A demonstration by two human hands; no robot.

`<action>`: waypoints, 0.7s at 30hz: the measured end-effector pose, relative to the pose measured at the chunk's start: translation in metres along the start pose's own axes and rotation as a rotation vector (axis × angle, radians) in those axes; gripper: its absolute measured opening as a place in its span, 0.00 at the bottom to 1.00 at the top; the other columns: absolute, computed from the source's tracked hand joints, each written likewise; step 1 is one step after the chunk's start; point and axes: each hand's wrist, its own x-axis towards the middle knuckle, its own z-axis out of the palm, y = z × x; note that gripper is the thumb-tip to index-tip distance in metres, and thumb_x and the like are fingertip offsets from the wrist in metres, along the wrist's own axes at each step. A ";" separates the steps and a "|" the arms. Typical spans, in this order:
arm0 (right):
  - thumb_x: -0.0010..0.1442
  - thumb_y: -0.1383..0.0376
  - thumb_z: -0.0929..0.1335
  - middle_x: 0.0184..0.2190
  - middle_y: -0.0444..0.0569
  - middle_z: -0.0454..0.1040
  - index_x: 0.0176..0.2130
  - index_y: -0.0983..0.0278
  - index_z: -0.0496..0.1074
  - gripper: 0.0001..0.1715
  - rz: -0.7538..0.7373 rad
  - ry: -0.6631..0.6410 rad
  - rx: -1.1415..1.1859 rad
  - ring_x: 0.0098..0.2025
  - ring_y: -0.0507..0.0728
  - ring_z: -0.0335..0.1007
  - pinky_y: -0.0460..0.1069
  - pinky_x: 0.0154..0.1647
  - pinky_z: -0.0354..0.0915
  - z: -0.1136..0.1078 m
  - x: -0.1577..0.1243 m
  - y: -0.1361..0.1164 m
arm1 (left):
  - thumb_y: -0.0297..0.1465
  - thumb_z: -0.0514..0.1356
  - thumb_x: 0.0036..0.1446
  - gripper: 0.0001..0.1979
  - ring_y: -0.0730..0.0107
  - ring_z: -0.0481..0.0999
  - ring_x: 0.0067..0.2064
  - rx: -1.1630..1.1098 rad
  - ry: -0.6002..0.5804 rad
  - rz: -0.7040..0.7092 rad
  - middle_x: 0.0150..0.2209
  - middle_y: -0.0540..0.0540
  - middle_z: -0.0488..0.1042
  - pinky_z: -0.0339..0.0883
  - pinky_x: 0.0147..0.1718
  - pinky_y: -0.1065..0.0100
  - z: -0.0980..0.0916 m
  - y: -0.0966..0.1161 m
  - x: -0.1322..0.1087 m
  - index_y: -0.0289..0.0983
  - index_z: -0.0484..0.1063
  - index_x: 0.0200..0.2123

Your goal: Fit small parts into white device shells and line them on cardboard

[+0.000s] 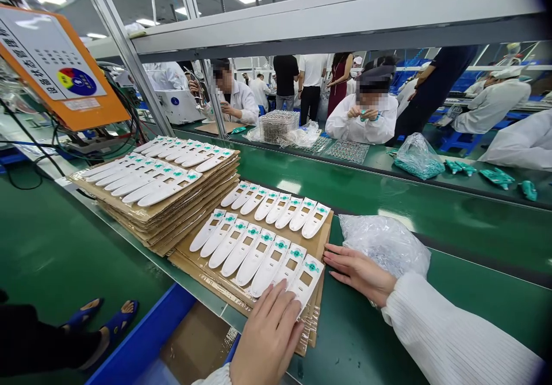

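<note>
Two rows of long white plastic shells (248,255), each with a square window and a teal piece at one end, lie on a brown cardboard sheet (196,264) atop a short stack. My left hand (271,330) rests with its fingers stretched over the rounded ends of the nearest shells, partly hiding them. At the right edge of the cardboard is my right hand (357,270), fingers straight, their tips at the sheet's side. Neither hand is closed around anything. Whether the left fingertips press on the shells, I cannot tell.
A taller cardboard stack (172,224) with similar shells stands left. Beyond my right hand lies a clear plastic bag (383,241). A green conveyor belt (345,192) runs behind. Co-workers sit across it, near wire-like trays (278,126) and a bag of teal parts (418,157). A blue bin (146,339) sits below.
</note>
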 end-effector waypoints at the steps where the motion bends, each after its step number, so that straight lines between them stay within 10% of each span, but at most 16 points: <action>1: 0.59 0.68 0.75 0.52 0.53 0.80 0.50 0.60 0.76 0.19 0.002 0.000 0.005 0.62 0.59 0.70 0.57 0.67 0.62 0.000 0.000 0.000 | 0.24 0.51 0.67 0.11 0.49 0.80 0.54 -0.016 0.011 0.002 0.46 0.41 0.82 0.81 0.49 0.49 -0.001 0.000 -0.001 0.35 0.71 0.48; 21: 0.69 0.62 0.68 0.44 0.52 0.83 0.44 0.63 0.77 0.09 -0.115 -0.072 0.046 0.44 0.55 0.80 0.47 0.46 0.75 0.029 0.008 0.011 | 0.25 0.56 0.69 0.20 0.56 0.67 0.66 -0.062 0.222 -0.290 0.61 0.40 0.71 0.69 0.61 0.56 -0.029 -0.043 -0.036 0.39 0.65 0.62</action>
